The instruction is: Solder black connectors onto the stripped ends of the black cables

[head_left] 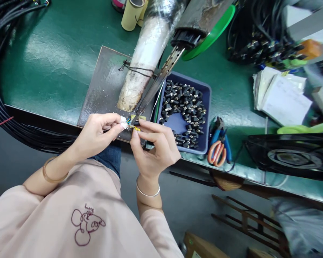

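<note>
My left hand [98,132] has white coverings on its thumb and index fingertips, which pinch thin blue and yellow-green wires [128,120]. Facing it, my right hand [157,143] closes its thumb and fingers on a small black connector [136,122], partly hidden by the fingers. The tip of a soldering iron [150,95] comes down from above to where the wires and connector meet. A small yellow piece [136,128] shows beside my right fingertips. Underneath lies a dark board [95,89] on the green bench.
A blue-grey tray [209,111] of small black connectors stands right of the iron. Orange-handled cutters [217,153] and blue-handled pliers [227,145] lie beside it. A wrapped tube [146,53] slants over the board. Black cable [29,132] loops at left; papers [284,98] lie at right.
</note>
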The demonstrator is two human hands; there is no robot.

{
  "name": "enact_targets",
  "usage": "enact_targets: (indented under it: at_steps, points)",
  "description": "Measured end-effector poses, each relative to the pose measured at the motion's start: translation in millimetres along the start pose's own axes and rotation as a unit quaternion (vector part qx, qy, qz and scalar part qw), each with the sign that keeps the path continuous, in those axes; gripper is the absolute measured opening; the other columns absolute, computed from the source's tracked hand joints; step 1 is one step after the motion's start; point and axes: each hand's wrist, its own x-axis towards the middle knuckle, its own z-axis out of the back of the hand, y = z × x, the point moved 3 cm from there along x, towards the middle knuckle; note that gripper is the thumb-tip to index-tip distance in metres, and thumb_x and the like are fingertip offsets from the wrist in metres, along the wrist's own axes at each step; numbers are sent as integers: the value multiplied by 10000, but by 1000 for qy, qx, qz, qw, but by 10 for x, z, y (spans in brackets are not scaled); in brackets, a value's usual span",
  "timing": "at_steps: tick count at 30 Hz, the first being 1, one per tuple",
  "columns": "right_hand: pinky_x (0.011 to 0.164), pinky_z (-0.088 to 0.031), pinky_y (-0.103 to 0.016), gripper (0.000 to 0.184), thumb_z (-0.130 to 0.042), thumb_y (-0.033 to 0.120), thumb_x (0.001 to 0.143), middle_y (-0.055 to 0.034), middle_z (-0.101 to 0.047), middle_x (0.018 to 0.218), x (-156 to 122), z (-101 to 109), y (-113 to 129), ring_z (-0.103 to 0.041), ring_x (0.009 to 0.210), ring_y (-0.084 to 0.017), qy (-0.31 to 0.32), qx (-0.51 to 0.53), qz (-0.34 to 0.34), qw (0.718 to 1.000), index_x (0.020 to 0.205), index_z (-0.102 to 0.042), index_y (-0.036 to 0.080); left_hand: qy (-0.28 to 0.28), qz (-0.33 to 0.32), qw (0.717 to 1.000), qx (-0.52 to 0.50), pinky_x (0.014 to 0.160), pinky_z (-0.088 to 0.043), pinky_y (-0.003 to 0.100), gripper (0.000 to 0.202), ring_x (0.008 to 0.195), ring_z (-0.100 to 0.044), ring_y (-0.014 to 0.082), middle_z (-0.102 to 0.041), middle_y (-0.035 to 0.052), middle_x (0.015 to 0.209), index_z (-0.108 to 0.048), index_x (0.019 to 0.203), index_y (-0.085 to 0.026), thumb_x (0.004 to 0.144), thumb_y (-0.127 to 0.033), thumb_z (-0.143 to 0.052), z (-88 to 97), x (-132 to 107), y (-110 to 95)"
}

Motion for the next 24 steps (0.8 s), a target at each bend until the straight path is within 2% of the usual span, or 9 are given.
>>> enact_targets:
  at_steps: [7,13,16,18,20,21,22,24]
  points:
    - [740,-655,-284,190,-706,73,827,-38,-764,989,-23,23,-2,-747,872,-157,19,-1,1,1000,839,-591,224,13,19,1000,-8,464,-326,197,245,487,-401,68,-467,-36,543,-544,656,-157,887,-234,-565,8,5,10]
    - [717,-636,-266,199,-697,79,836,-20,-774,950,-59,61,-61,-754,838,-152,61,-2,19,998,795,-573,229,58,49,997,0,468,-319,197,253,485,-393,69,-466,-40,530,-557,662,-148,886,-265,-557,-9,-18,89]
    - [747,-627,-290,167,-690,89,853,-14,-773,937,-97,86,-78,-756,858,-161,50,10,5,999,857,-597,228,61,41,997,15,479,-322,201,226,498,-410,73,-481,-39,549,-595,695,-142,888,-255,-562,-13,-41,83]
    - [662,-600,-263,146,-654,101,890,2,-764,897,-119,126,-86,-746,771,-143,11,36,-28,999,940,-610,231,57,22,998,31,483,-310,203,207,508,-395,72,-471,-46,561,-622,720,-139,891,-243,-571,-9,-62,60]
    - [525,-518,-215,139,-608,123,930,35,-734,797,-128,184,-86,-685,602,-104,-35,45,-73,996,1006,-629,237,46,-11,998,51,490,-303,201,197,519,-373,69,-463,-53,569,-639,728,-138,896,-227,-586,-2,-87,32]
    - [465,-458,-204,126,-604,148,941,53,-705,732,-123,204,-79,-623,514,-84,-39,38,-92,994,1018,-646,239,41,-31,997,62,495,-305,199,196,523,-368,68,-468,-55,571,-645,727,-137,897,-218,-592,2,-101,20]
    - [428,-404,-203,106,-616,182,942,65,-672,680,-112,212,-68,-548,448,-68,-21,27,-109,993,1015,-669,237,36,-51,995,71,501,-312,196,192,525,-373,66,-482,-56,573,-652,727,-135,897,-208,-597,5,-115,10]
    - [418,-356,-212,76,-662,257,922,69,-621,622,-85,192,-45,-431,406,-54,62,18,-138,988,968,-711,221,30,-83,992,87,519,-343,190,183,532,-415,67,-544,-46,588,-676,745,-131,898,-196,-601,7,-144,3]
